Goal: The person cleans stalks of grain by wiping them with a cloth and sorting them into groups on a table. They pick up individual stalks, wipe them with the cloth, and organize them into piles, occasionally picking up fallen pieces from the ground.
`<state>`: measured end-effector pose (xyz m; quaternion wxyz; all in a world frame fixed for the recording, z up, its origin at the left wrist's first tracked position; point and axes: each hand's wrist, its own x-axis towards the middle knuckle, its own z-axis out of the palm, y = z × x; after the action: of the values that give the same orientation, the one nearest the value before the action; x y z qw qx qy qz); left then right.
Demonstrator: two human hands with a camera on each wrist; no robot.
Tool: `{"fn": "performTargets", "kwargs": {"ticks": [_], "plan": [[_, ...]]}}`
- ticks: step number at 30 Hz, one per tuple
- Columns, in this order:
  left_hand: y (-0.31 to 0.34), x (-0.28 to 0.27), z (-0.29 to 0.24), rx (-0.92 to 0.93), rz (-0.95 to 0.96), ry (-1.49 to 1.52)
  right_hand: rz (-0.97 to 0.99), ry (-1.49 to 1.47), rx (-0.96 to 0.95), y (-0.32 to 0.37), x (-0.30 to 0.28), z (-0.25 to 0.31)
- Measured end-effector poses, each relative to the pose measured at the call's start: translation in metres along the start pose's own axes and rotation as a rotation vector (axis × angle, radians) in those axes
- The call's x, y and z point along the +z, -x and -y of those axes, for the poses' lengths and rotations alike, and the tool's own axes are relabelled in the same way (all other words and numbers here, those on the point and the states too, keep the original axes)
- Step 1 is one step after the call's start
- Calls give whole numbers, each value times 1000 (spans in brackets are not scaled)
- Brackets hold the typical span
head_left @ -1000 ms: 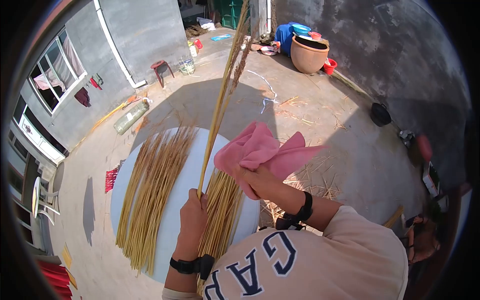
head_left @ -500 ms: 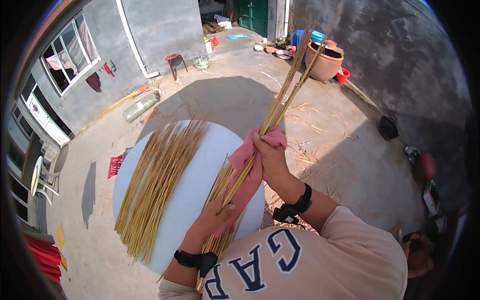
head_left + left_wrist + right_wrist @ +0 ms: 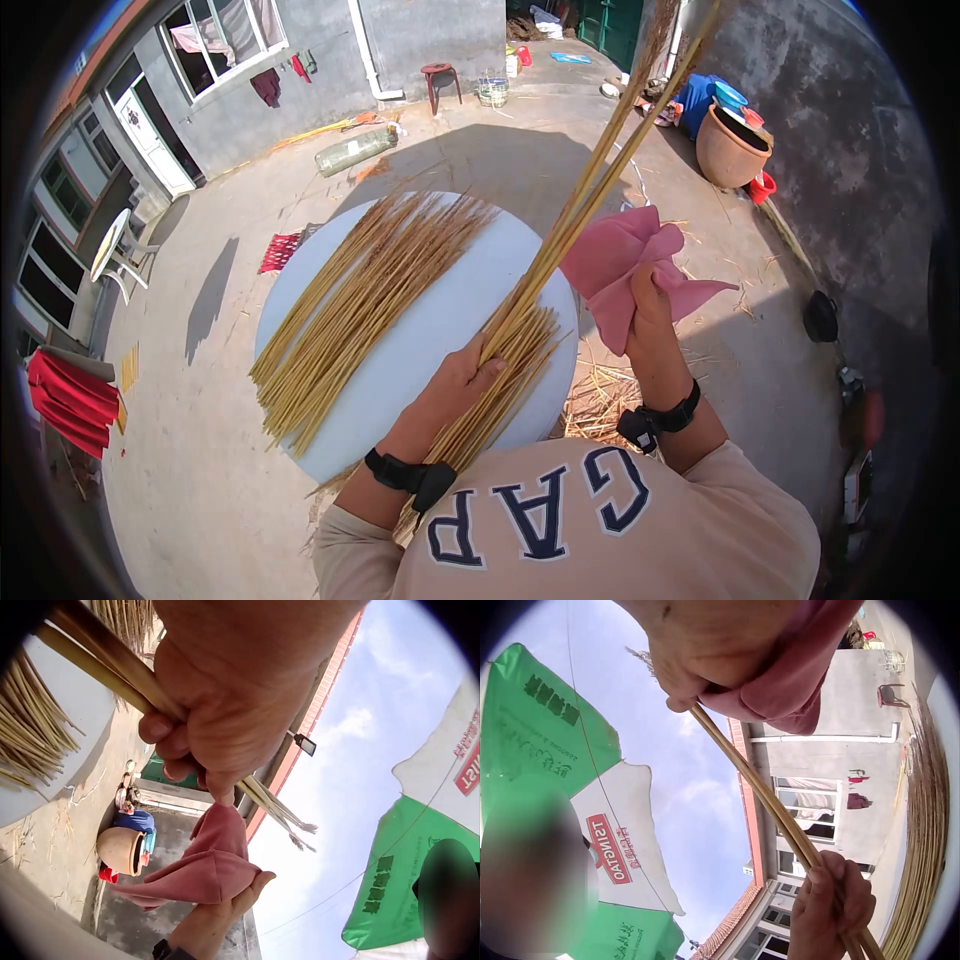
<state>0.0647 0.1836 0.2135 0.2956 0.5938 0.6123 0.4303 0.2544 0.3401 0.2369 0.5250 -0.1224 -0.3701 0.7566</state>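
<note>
My left hand point(image 3: 455, 385) grips the lower part of a few long straw-coloured stalks point(image 3: 565, 245), which slant up and away to the right. Feathery brown tips show at their far end. Beside them, my right hand point(image 3: 655, 315) holds a pink cloth point(image 3: 615, 255), its thumb on top and loose folds spreading outward. In the left wrist view the curled fingers point(image 3: 176, 742) of the left hand close round the stalks. A bundle of similar stalks point(image 3: 520, 375) lies below the left hand, and a wider row of stalks point(image 3: 370, 300) lies at the left.
Both bundles lie on a round white table point(image 3: 500, 235). Broken straw point(image 3: 600, 400) litters the concrete behind its right side. Farther off are a clay pot point(image 3: 733, 145), a red stool point(image 3: 440, 85) and a white chair point(image 3: 120, 255). A green and white umbrella point(image 3: 547, 705) spreads overhead.
Half a second ago the right hand had the cloth wrapped round the stalks; now the cloth is off to their right. The left hand has kept its grip. The head view has turned left.
</note>
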Motion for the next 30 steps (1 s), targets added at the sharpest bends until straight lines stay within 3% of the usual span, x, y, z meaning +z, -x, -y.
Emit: {"fn": "performTargets", "kwargs": {"ticks": [1, 2, 4, 6, 8, 10, 12, 14, 15, 16, 17, 18, 19, 20, 21, 23, 25, 27, 28, 30], "plan": [[-11, 16, 14, 106, 9, -169, 125, 132, 8, 7, 3, -15], [-19, 24, -4, 34, 54, -248, 157, 125, 51, 10, 18, -19], [-30, 34, -18, -56, 78, -318, -110, 159, -127, 20, 57, -10], [-37, 38, -9, 349, 185, -169, -116, 413, -387, 11, 53, 9], [-28, 24, -20, 393, 95, -219, -33, 370, -469, -9, 24, 47], [-18, 10, -28, 437, 29, -253, -162, 638, -668, -6, 41, 89], [-11, -4, -27, 570, -276, -494, -199, 707, -661, -15, 29, 101], [-4, -16, -42, 638, -430, -640, -242, 728, -645, -14, 23, 94], [-2, -20, -49, 677, -502, -724, -175, 739, -651, -12, 24, 80], [-2, -24, -57, 717, -578, -815, -179, 883, -565, -6, 26, 66], [-3, -24, -65, 719, -568, -801, -47, 973, -548, -5, 24, 50], [-5, -26, -73, 808, -675, -929, 77, 1065, -457, 0, 31, 35], [-6, -28, -79, 896, -786, -1062, 258, 964, -177, 8, 49, 25], [-4, -29, -83, 900, -782, -1063, 432, 1072, -166, 5, 35, -1], [0, -28, -87, 841, -686, -1137, 598, 1338, -348, 5, 35, -15], [6, -28, -79, 786, -583, -1202, 949, 1745, -412, 17, 32, -30], [14, -36, -40, 419, -218, -1226, 965, 1605, -291, 24, 28, -35], [28, -35, -20, 88, 7, -1146, 982, 1335, -143, 26, 12, -44], [34, -33, -6, 84, 13, -1099, 960, 1345, -139, 27, 1, -50], [45, -25, 10, 101, 29, -1050, 1085, 1457, -486, 27, -22, -62]]}}
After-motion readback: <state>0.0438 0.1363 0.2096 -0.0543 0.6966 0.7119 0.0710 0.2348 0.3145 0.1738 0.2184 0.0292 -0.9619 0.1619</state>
